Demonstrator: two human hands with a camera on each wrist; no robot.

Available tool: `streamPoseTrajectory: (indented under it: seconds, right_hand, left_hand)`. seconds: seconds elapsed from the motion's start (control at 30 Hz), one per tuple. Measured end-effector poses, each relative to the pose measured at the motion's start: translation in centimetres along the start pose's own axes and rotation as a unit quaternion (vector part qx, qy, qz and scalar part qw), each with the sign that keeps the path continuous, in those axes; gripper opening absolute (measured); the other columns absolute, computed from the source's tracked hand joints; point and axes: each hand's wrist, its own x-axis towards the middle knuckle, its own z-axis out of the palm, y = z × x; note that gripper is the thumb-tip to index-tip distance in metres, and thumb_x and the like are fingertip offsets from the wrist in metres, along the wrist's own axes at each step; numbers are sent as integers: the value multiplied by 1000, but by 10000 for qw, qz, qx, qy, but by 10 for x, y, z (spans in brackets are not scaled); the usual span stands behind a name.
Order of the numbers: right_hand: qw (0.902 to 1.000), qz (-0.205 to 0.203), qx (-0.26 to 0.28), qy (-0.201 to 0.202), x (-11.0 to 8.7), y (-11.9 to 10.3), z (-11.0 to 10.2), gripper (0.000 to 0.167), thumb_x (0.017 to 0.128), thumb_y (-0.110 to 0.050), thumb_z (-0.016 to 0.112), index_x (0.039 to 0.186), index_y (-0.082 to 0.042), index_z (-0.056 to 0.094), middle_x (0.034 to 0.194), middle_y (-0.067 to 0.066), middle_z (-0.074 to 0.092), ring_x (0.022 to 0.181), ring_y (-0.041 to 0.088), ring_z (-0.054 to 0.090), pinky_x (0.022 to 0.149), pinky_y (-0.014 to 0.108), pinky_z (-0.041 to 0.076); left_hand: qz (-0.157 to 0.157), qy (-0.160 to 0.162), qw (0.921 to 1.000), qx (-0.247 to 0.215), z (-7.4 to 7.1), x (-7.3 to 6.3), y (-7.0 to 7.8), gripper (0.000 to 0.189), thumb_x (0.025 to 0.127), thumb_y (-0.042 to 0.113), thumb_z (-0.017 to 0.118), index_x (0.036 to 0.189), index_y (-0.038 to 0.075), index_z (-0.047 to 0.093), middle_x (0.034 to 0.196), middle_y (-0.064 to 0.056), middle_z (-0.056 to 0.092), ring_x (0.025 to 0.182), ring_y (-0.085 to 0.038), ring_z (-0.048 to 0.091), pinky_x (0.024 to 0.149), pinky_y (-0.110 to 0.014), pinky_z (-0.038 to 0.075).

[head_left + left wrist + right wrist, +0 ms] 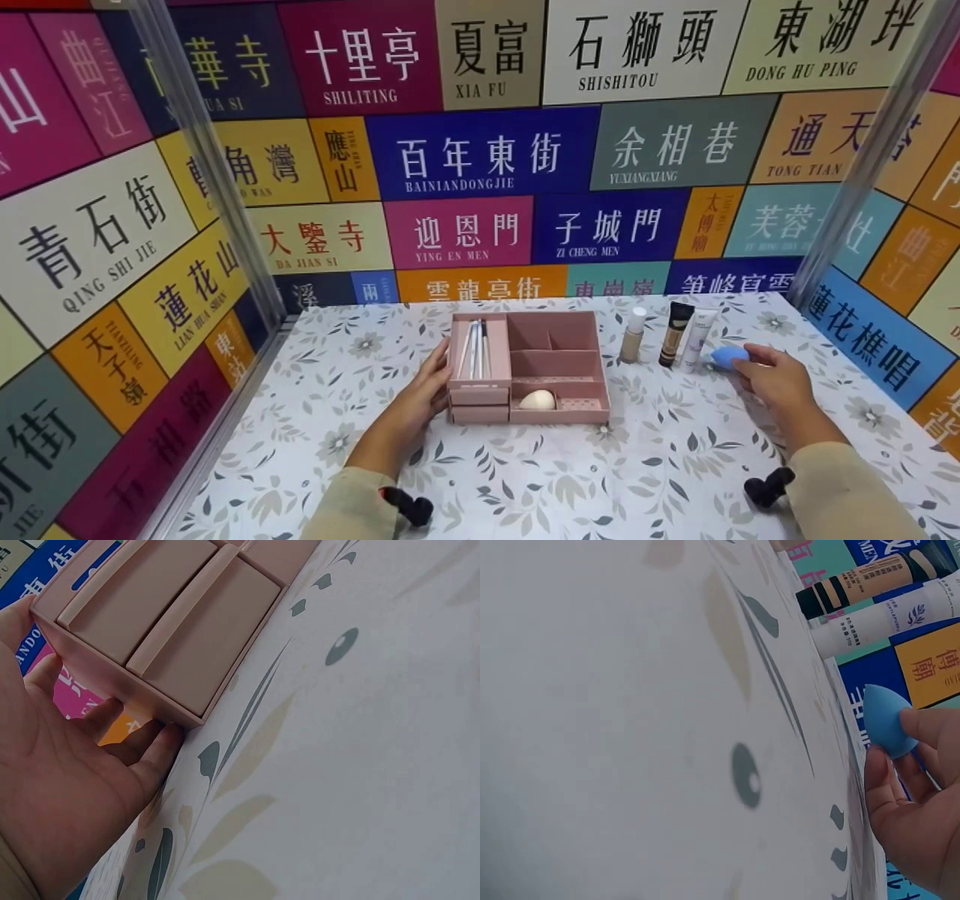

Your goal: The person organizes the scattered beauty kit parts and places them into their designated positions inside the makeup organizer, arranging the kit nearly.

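Pinched a blue teardrop sponge between the thumb and fingers of the right hand, out at the fingertips and clear of the palm. Had the sponge to the left of that hand, aimed tip-first toward a white tube near it. Could not tell from these views about contact between sponge and counter.

Rested the left hand against the left wall of a pink organizer, well apart from the sponge, touching the box with open, loosely extended fingers.

Saw slim brushes lying in the organizer's left top tray, above two drawers. Noticed a cream egg-shaped piece in the front compartment, right of the drawers. Found a dark tube upright just left of the white one, and a white-capped beige bottle between tubes and organizer.

Wore beige sleeves on both arms. Faced a wall of coloured sign panels beyond the floral-printed counter.
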Motion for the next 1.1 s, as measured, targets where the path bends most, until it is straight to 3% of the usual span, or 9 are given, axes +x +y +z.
streamPoseTrajectory:
  seconds: [0.17, 0.43, 0.67, 0.9, 1.1]
  right_hand:
    - [9994, -296, -147, -63, -11, 1, -2, 77, 104, -46, 68, 167, -16, 38, 166, 13, 43, 107, 7, 66, 86, 22, 61]
    - [9990, -410, -64, -186, -31, -6, -5, 79, 102, -51, 69, 167, -17, 40, 163, 13, 46, 115, 10, 68, 88, 21, 61]
    - [9976, -655, 132, -175, -45, -12, -2, 79, 100, -51, 73, 162, -11, 45, 145, 0, 52, 98, -5, 65, 87, 17, 62]
    - [9987, -497, 78, 45, -55, -18, 5, 84, 96, -59, 73, 162, -14, 47, 147, 2, 53, 108, 3, 64, 85, 17, 61]
    - [9977, -657, 189, 5, -64, -21, 11, 83, 94, -59, 76, 159, -13, 50, 136, -5, 55, 106, 3, 67, 88, 20, 62]
  left_hand:
    - [-82, 15, 10000, 47, 0, -1, 2, 67, 106, 54, 59, 164, 59, 26, 181, 6, 18, 163, -25, 33, 134, -51, 28]
    - [-139, 59, 9999, -9, 0, 1, 1, 61, 106, 54, 59, 160, 63, 31, 180, 8, 19, 163, -23, 34, 134, -49, 29]
    - [-147, 8, 9998, 106, -1, 0, 1, 66, 104, 59, 60, 162, 62, 27, 179, 11, 20, 164, -22, 32, 135, -51, 27]
    - [-164, 32, 9998, 76, 0, 0, 1, 69, 103, 60, 60, 164, 59, 26, 180, 10, 20, 163, -23, 34, 134, -51, 28]
    - [-207, 101, 9997, 74, 1, 1, 2, 67, 104, 60, 60, 162, 61, 28, 179, 11, 21, 162, -22, 35, 134, -50, 29]
